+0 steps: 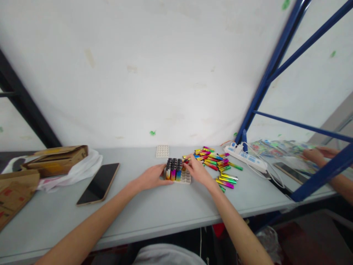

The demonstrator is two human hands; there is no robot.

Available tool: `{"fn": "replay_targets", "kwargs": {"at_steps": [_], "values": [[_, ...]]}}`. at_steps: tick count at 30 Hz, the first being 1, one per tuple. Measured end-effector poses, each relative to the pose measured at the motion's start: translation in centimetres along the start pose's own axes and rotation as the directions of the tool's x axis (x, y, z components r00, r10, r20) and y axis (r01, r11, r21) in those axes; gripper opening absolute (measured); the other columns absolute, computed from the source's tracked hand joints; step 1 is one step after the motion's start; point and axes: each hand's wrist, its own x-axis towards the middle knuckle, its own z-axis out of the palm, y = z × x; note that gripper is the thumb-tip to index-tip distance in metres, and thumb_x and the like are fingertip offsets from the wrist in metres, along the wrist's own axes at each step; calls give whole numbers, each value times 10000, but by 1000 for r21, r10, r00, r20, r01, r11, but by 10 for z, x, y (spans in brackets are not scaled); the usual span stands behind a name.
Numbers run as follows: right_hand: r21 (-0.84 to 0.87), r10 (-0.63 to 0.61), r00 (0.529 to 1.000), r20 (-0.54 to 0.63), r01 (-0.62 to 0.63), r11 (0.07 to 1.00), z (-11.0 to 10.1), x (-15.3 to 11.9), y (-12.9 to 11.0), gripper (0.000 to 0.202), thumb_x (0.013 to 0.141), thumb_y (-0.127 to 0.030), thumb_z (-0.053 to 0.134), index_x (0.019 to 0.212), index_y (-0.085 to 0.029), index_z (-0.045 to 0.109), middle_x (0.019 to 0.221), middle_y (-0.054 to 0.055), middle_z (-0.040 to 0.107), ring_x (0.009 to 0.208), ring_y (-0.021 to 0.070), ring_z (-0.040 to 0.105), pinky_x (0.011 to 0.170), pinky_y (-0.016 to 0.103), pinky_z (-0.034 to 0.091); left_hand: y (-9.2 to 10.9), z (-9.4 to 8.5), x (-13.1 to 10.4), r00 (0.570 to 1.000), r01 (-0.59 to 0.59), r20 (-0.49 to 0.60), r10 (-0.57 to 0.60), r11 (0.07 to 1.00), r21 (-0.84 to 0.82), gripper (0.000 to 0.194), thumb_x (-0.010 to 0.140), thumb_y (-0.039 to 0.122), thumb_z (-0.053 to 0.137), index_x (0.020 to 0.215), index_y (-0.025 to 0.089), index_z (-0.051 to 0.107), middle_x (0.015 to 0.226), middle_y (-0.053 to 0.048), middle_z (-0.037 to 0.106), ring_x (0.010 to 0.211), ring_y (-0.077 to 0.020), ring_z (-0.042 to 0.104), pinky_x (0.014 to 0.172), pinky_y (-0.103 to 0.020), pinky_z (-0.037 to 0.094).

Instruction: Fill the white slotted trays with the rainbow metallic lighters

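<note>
A white tray [186,178] with round hollows stands on the grey table, its left part filled with upright black-topped lighters [173,173]. My left hand [154,175] is wrapped round the left side of the tray and lighters. At the tray's back right, my right hand [197,169] pinches a lighter [186,161] whose dark reddish top shows by the fingertips; the rest of it is hidden. Shiny multicoloured lighter pieces [212,160] lie in a loose heap to the right of my right hand.
Behind the tray lies another white tray [162,151]. A tablet [99,184], cardboard box [59,160] and white plastic bag [74,173] are at left. A power strip [245,156] and blue metal frame [259,99] stand right; beyond them, another person's hands [317,156] show.
</note>
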Motion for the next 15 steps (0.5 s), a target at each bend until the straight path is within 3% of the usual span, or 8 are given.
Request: {"fn": "replay_targets", "kwargs": {"at_steps": [6,12,15], "values": [[-31,-34,996,88,37,999,-5,1,-1,171,972,-178,587,1137,-205,554,1040,94,744,984,255,709,855,360,515,-1,0,0,1000,-9,-14,8,1000,-16,558,831,642,709,1165,200,640,1078,-96,746,990,-315,700,892,-378,524],[200,-26,993,112,3,980,-23,5,20,194,979,-293,618,1132,-185,668,1123,112,778,1024,242,741,917,376,556,-3,2,1,1000,3,2,-3,1000,-4,558,834,636,704,1176,200,638,1098,-93,742,964,-303,699,847,-363,522],[165,12,995,101,-29,986,-39,5,31,213,957,-302,636,1115,-178,706,1121,112,779,1009,243,742,927,382,556,-3,2,1,1000,7,-3,-7,1000,-13,581,825,670,700,1171,208,635,1063,-77,744,921,-290,697,814,-354,517]]}}
